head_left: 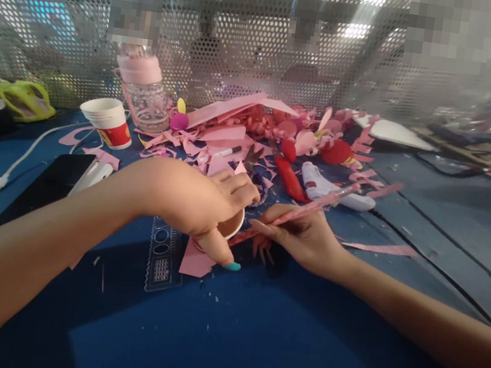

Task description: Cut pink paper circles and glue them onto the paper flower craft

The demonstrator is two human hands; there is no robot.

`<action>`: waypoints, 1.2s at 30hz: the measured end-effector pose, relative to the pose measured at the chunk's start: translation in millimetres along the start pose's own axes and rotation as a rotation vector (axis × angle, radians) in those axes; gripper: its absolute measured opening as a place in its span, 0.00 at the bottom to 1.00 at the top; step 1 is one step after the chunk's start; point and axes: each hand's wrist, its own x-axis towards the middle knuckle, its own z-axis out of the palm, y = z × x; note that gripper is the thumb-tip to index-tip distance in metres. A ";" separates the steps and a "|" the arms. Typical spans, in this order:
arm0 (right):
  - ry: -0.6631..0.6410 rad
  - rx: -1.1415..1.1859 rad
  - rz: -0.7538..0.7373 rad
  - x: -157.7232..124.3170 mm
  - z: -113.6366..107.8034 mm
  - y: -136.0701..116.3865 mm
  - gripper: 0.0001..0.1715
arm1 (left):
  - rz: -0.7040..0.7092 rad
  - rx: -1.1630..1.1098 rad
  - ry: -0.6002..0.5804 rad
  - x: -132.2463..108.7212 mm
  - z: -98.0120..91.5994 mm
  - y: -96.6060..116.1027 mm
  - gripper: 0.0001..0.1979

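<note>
My left hand (206,203) is wrapped over a small paper cup (231,226), its thumb low on the near side. The cup's rim and brownish inside show past my fingers; most of its wall is hidden. In my right hand (297,237) is a slim pink pen-like stick (315,205), pinched between thumb and fingers. Its lower end reaches the right side of the cup; whether it touches I cannot tell. Under the cup lies a piece of pink paper (195,263), beside a clear stencil ruler (163,261).
Pink paper scraps (225,135) heap along the back by a perforated metal screen (242,74). A red-handled tool (291,178) and a white glue gun (336,190) lie right of centre. At left are a phone (44,186), another paper cup (108,122) and a bottle (145,97).
</note>
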 end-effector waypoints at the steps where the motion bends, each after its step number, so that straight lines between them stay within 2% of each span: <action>1: 0.000 0.020 0.026 0.9 -0.6 0.3 0.12 | 0.009 0.013 0.001 0.1 -0.2 0.1 0.48; 7: -0.060 0.190 0.175 5.7 -3.0 3.3 0.15 | 0.005 0.015 -0.041 -1.6 -4.3 3.1 0.49; 11: -0.030 0.240 0.222 8.0 -2.9 4.5 0.18 | -0.034 0.022 -0.049 -1.7 -5.6 6.7 0.50; 15: -0.002 0.265 0.274 8.4 -2.5 7.0 0.18 | 0.004 0.039 -0.042 -0.1 -2.7 3.8 0.52; 19: 0.044 0.259 0.261 8.6 -2.4 9.9 0.17 | 0.026 0.050 -0.044 0.9 0.2 -1.9 0.49; 23: 0.048 0.262 0.260 8.7 -2.3 9.8 0.17 | 0.074 0.048 -0.012 3.0 4.7 -9.5 0.53; 27: 0.050 0.265 0.269 8.6 -2.1 10.0 0.17 | 0.117 0.024 0.022 3.7 7.8 -13.2 0.52; 31: 0.042 0.270 0.245 8.8 -2.4 13.1 0.17 | 0.081 0.000 0.027 0.6 4.9 -7.9 0.50; 36: 0.050 0.279 0.216 8.7 -3.2 15.7 0.18 | 0.011 -0.024 -0.031 -1.5 0.1 -1.4 0.50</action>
